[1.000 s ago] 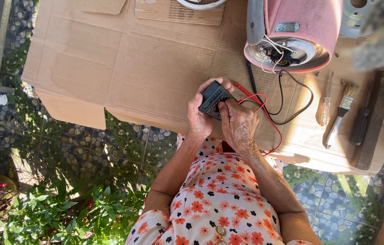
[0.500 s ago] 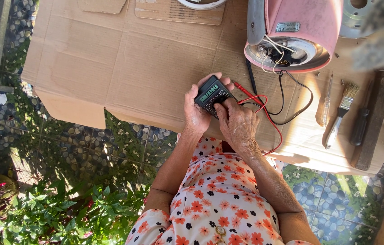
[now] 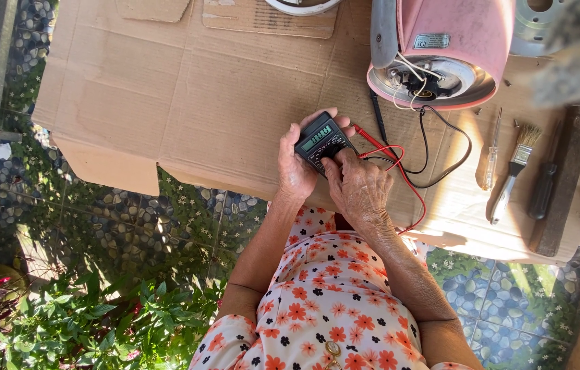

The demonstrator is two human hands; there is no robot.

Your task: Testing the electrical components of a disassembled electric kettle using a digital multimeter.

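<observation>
Over the near edge of the cardboard-covered table point(image 3: 166, 109), the left hand point(image 3: 295, 168) is curled around one small black digital multimeter point(image 3: 323, 140), cradling its left side and back, while the right hand point(image 3: 358, 188) rests on its face with fingertips closed on the dial. The meter looks light, rigid and smooth-cased, best gripped by its long edges clear of the two leads point(image 3: 400, 171), one red, one black. Farther out lie one upturned pink appliance point(image 3: 448, 55), one screwdriver point(image 3: 490, 161) and one paintbrush point(image 3: 515, 168).

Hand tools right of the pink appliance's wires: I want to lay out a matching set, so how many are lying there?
3, side by side on the table: a clear-handled screwdriver, a paintbrush right of it, then a dark-handled tool. Others may lie beyond the frame's right edge.
</observation>
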